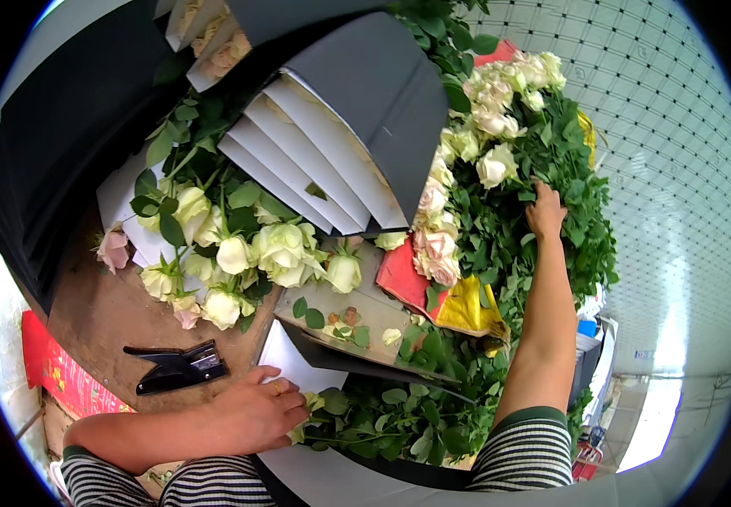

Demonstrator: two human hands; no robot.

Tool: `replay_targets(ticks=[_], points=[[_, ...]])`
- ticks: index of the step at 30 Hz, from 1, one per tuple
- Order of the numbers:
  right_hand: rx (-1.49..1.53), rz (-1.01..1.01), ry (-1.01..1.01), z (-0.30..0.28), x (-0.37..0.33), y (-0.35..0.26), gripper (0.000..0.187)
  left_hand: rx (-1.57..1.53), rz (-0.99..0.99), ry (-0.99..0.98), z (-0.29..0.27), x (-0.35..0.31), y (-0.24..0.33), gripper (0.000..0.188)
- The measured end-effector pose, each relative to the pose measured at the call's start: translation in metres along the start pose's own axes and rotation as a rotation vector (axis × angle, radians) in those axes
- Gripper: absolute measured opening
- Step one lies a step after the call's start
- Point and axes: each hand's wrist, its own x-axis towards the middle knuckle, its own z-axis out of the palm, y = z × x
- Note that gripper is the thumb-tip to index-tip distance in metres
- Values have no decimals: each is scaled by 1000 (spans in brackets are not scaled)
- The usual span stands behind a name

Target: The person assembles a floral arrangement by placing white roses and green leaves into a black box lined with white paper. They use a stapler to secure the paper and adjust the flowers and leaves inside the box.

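Observation:
My left hand (251, 414), with a ring on one finger, lies over a white sheet (289, 359) at the near edge. Its fingers are slightly bent beside pale rose blooms (313, 402), which they partly hide. Leafy stems (391, 418) run right from those blooms, partly under a dark folded board. At the far right my right hand (545, 211) reaches among the leaves of a big heap of roses (572, 144), its fingers apart and the index finger stretched out. A white rose (495, 166) is just left of it. I see nothing held in that hand.
A black stapler (181, 367) lies on the brown tabletop (86, 296). Cream and pink roses (285, 253) rest beyond it. A dark box-like wrap (365, 110) with white dividers stands behind. Red and yellow wrapping (471, 308) lies under the heap. Black sheets (69, 144) are stacked far left.

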Motion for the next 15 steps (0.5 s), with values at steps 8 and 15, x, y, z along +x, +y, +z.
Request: replay_targets(ticks=[8,15], points=[[127,-26,463,-24,-71,161,49,77,64,-127,-8,5,-1,49],[215,-199,807,-179,-105,63,31,71,51,-79,-3,0,-2,47]])
